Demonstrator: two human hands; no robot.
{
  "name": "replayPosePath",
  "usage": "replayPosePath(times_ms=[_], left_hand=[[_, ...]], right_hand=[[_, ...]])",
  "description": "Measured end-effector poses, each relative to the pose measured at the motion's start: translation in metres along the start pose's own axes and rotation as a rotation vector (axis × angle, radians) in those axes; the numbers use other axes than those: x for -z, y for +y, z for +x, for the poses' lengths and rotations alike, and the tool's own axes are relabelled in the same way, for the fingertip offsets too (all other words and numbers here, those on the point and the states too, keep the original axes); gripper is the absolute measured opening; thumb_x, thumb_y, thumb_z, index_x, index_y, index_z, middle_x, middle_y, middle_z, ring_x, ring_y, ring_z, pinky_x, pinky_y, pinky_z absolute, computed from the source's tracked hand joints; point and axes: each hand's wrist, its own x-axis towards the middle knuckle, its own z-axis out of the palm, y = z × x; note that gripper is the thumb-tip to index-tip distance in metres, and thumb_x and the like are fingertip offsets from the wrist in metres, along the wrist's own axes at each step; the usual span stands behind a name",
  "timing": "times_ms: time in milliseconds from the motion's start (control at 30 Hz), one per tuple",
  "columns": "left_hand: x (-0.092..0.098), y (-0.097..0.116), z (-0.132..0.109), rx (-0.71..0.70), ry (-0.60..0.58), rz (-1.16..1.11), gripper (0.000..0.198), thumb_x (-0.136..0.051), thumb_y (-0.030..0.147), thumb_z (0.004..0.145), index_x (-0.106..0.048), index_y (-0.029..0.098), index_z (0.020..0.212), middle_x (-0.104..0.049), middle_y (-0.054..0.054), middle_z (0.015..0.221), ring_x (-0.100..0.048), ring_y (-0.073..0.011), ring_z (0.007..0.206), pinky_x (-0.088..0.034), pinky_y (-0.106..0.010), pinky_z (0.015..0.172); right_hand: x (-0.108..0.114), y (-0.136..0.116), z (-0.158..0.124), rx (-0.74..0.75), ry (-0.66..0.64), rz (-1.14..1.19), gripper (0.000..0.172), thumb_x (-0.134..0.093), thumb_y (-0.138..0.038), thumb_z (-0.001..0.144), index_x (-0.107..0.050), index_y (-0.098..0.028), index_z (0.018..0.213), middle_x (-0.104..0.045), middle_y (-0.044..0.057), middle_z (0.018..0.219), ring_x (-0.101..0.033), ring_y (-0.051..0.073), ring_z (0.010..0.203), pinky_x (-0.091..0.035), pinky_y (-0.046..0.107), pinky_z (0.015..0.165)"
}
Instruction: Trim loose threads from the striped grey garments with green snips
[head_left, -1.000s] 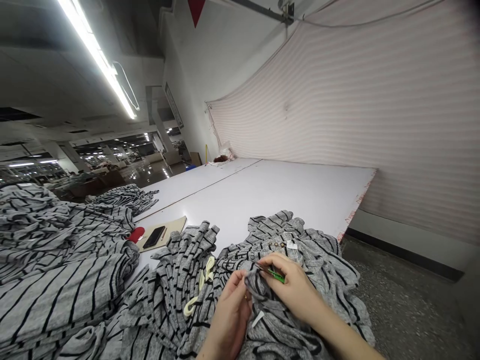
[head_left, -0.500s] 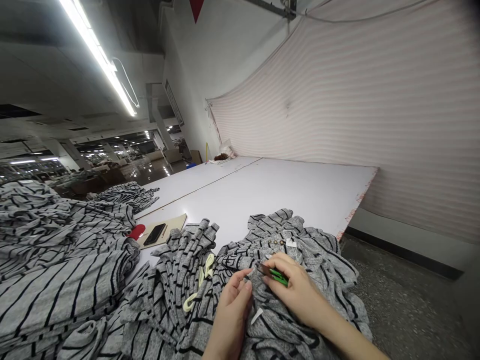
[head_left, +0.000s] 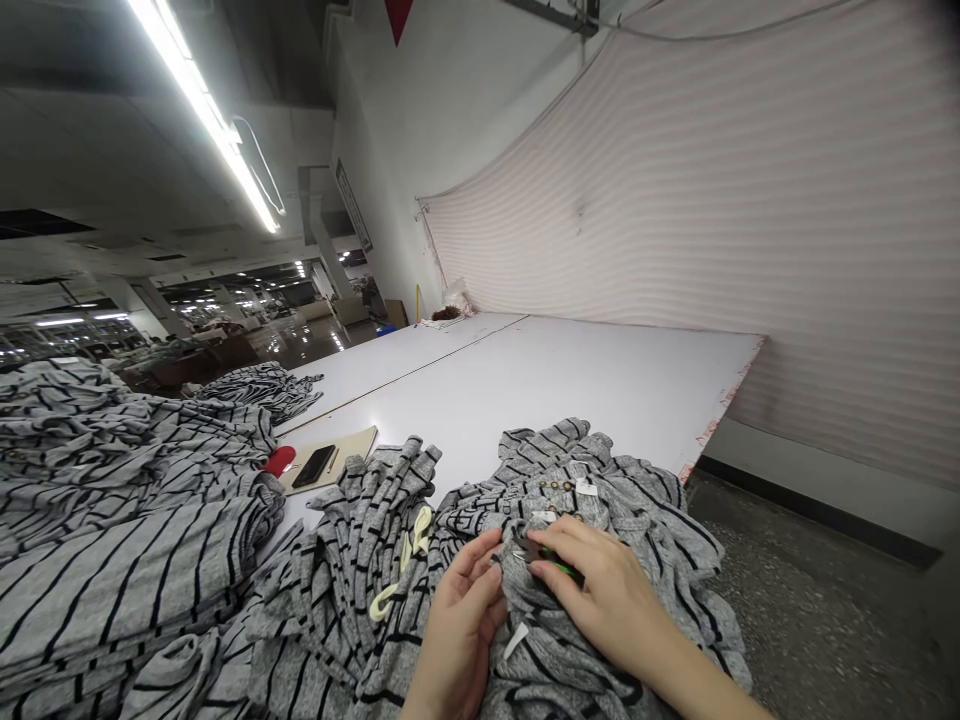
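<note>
My right hand (head_left: 600,585) is closed around green-handled thread snips (head_left: 559,570); their dark metal blades point left, close to the fabric. My left hand (head_left: 461,620) faces it, thumb and fingers curled on a fold of a grey garment with black stripes (head_left: 645,520). The garment lies crumpled under both hands. Brown buttons (head_left: 555,486) and a white label (head_left: 586,488) show on it beyond my fingers. Nearer me, a small white tag (head_left: 517,640) lies between my wrists. A pale yellow strip (head_left: 401,565) rests on the cloth left of my left hand.
Stacked striped garments (head_left: 112,570) fill the left side, with another heap (head_left: 262,390) behind. A phone (head_left: 313,466) lies on a beige board (head_left: 352,450) beside a red disc (head_left: 279,461). The white table (head_left: 600,375) stretches back to a hanging striped sheet (head_left: 675,200).
My right hand has turned slightly, so less of the green handle shows. The snips stay by the fabric near my left fingertips. The whole view has shifted a little.
</note>
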Motion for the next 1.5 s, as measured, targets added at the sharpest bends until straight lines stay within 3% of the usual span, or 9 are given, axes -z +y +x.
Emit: replayPosePath(times_ms=[300, 667, 833, 1000, 1167, 1267, 1500], left_hand=[[-0.008, 0.005, -0.003, -0.008, 0.013, 0.03, 0.042, -0.076, 0.024, 0.067, -0.067, 0.021, 0.108, -0.064, -0.005, 0.097, -0.059, -0.0132, 0.082, -0.046, -0.024, 0.078], [-0.011, 0.007, -0.006, 0.003, -0.079, -0.03, 0.043, -0.074, 0.02, 0.07, -0.064, 0.021, 0.112, -0.066, -0.007, 0.101, -0.063, -0.0185, 0.092, -0.047, -0.027, 0.083], [-0.011, 0.002, -0.004, -0.056, -0.035, 0.007, 0.045, -0.077, 0.021, 0.068, -0.064, 0.019, 0.11, -0.068, -0.003, 0.084, -0.063, -0.0123, 0.075, -0.047, -0.022, 0.075], [-0.008, -0.003, -0.003, -0.091, -0.022, 0.047, 0.047, -0.079, 0.023, 0.066, -0.064, 0.019, 0.111, -0.07, -0.008, 0.096, -0.065, -0.0168, 0.083, -0.047, -0.025, 0.078], [-0.005, 0.007, -0.003, 0.042, -0.06, -0.023, 0.04, -0.074, 0.02, 0.068, -0.067, 0.017, 0.107, -0.068, -0.009, 0.106, -0.062, -0.0213, 0.099, -0.045, -0.031, 0.089], [-0.006, 0.012, -0.001, 0.1, -0.052, -0.007, 0.031, -0.074, 0.016, 0.067, -0.07, 0.014, 0.097, -0.069, -0.01, 0.101, -0.062, -0.0226, 0.101, -0.044, -0.031, 0.091], [-0.001, 0.019, 0.002, 0.201, -0.139, -0.05, 0.026, -0.065, 0.007, 0.063, -0.07, 0.013, 0.088, -0.07, -0.008, 0.083, -0.064, -0.0212, 0.086, -0.047, -0.03, 0.081]], right_hand=[[0.004, 0.001, 0.001, 0.013, 0.044, 0.014, 0.025, -0.046, -0.025, 0.091, -0.068, -0.026, 0.103, -0.065, 0.002, 0.093, -0.061, 0.017, 0.079, -0.047, 0.027, 0.069], [0.011, 0.003, 0.003, -0.034, -0.001, 0.099, 0.021, -0.049, -0.027, 0.091, -0.067, -0.027, 0.102, -0.064, 0.001, 0.094, -0.061, 0.016, 0.081, -0.044, 0.026, 0.069], [0.012, -0.001, -0.001, 0.066, -0.013, 0.01, 0.023, -0.049, -0.024, 0.091, -0.063, -0.026, 0.109, -0.063, 0.002, 0.098, -0.058, 0.018, 0.085, -0.042, 0.03, 0.073], [0.009, -0.007, -0.003, 0.158, -0.001, -0.109, 0.024, -0.045, -0.02, 0.092, -0.063, -0.024, 0.107, -0.063, 0.003, 0.093, -0.057, 0.019, 0.081, -0.039, 0.033, 0.073], [0.008, 0.0, 0.003, 0.026, 0.002, -0.012, 0.023, -0.045, -0.025, 0.093, -0.065, -0.025, 0.104, -0.063, 0.002, 0.093, -0.058, 0.018, 0.081, -0.041, 0.03, 0.07], [0.01, 0.007, 0.004, -0.06, -0.022, 0.05, 0.022, -0.047, -0.029, 0.092, -0.064, -0.026, 0.107, -0.063, 0.002, 0.098, -0.059, 0.019, 0.084, -0.044, 0.029, 0.071], [0.007, 0.003, -0.003, -0.006, -0.037, 0.053, 0.024, -0.049, -0.028, 0.091, -0.062, -0.027, 0.112, -0.063, 0.003, 0.104, -0.058, 0.02, 0.092, -0.042, 0.032, 0.08]])
